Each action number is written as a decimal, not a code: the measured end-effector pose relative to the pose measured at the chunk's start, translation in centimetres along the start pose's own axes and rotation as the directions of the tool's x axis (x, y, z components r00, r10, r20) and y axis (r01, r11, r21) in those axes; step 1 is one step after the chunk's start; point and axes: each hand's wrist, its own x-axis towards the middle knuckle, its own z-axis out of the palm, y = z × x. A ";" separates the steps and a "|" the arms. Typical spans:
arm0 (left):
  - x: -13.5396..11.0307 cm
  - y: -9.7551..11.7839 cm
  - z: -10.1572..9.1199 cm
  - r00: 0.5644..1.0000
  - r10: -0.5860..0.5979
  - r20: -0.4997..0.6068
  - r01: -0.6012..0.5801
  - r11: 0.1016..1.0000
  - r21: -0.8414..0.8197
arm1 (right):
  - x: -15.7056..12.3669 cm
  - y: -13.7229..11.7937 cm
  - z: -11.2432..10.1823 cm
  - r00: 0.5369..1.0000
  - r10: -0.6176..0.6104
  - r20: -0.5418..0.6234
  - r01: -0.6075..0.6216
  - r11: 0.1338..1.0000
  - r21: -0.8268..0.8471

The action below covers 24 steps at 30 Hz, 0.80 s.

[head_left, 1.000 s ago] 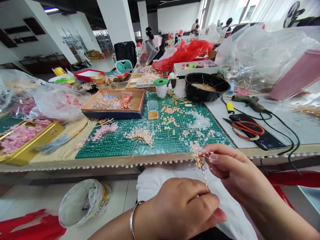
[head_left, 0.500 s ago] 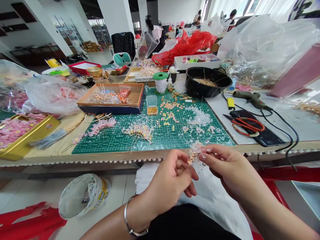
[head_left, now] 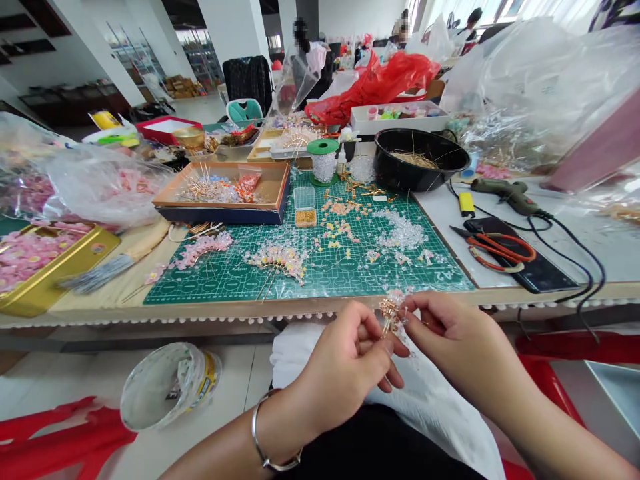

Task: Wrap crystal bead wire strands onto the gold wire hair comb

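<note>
Two fingertip pinches, from the left hand and right hand, are holding a small, sparse beaded wire sprig just off the table edge, while two fuller beaded sprays are lying finished-looking on a green cutting mat near loose beads.

From where I watch, white pillars stand on a pale floor; far shelves, maybe metal, and bright curtained windows show.
</note>
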 end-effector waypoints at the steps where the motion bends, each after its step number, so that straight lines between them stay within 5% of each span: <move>1: 0.0 0.0 0.0 1.000 -0.011 0.013 0.011 1.000 -0.005 | 0.0 0.1 0.0 1.000 -0.010 0.007 0.010 1.000 -0.020; 8: -0.4 0.1 -0.2 0.992 -0.015 0.125 0.023 0.997 -0.069 | -0.4 0.9 0.5 0.998 -0.049 0.041 0.052 0.996 -0.069; 12: -1.1 0.5 -0.7 0.960 0.103 0.262 -0.161 0.965 0.207 | -0.2 1.3 0.8 0.993 -0.080 0.084 0.084 0.996 -0.041; 16: -1.6 1.5 -0.8 0.852 0.260 0.455 -0.510 0.610 0.606 | -0.1 1.6 0.8 0.984 -0.102 0.144 0.109 0.993 -0.038; 19: -1.7 2.5 -0.7 0.811 0.301 0.502 -0.585 0.422 0.692 | -0.7 1.6 0.6 0.961 -0.118 0.251 0.128 0.991 -0.026; 21: -1.5 3.3 -0.7 0.845 0.335 0.416 -0.530 0.428 0.732 | -1.4 1.6 0.4 0.925 -0.129 0.356 0.133 0.991 0.014; 24: -0.7 4.2 -1.0 0.944 0.232 0.235 -0.330 0.676 0.659 | -2.5 1.6 -0.3 0.848 -0.143 0.511 0.102 0.989 0.108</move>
